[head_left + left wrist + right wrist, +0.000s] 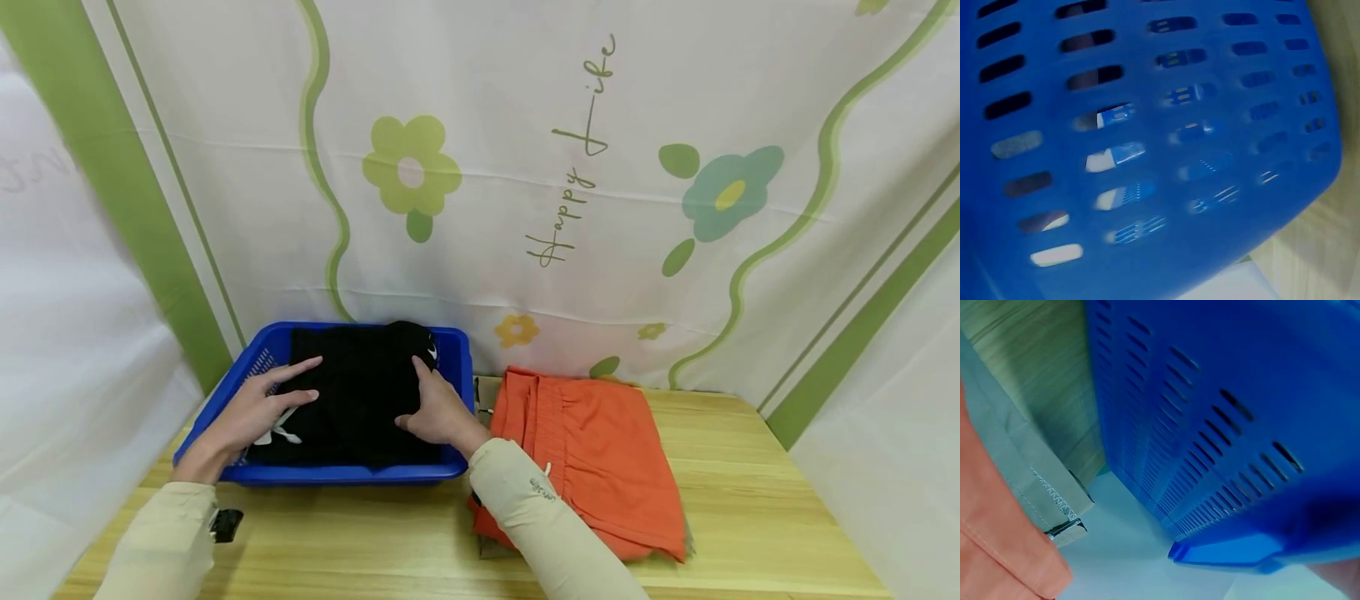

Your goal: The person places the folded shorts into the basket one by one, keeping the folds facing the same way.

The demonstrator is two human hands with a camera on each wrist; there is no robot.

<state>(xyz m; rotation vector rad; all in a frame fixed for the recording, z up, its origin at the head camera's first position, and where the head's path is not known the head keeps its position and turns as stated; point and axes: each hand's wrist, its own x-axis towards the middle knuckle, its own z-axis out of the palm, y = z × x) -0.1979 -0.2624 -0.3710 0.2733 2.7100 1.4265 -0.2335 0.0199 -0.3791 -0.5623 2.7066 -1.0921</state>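
Observation:
A black garment [360, 392] with white drawstring ends [287, 435] and a small white logo lies folded inside a blue plastic basket [337, 476]. My left hand [258, 408] is over the garment's left side, its index finger and thumb stretched apart. Over the right side is my right hand [438, 407], index finger and thumb also spread. The other fingers of both hands are mostly hidden. In the left wrist view, the slotted basket wall [1197, 181] fills most of the picture; the right wrist view shows the slotted wall [1147, 412] too. Neither wrist view shows fingers clearly.
Orange shorts [600, 458] lie folded right of the basket, on top of a grey-green garment [489, 390], under my right forearm. Both piles rest on a light wooden table [720, 467]. A white curtain [487, 83] printed with flowers hangs behind the table.

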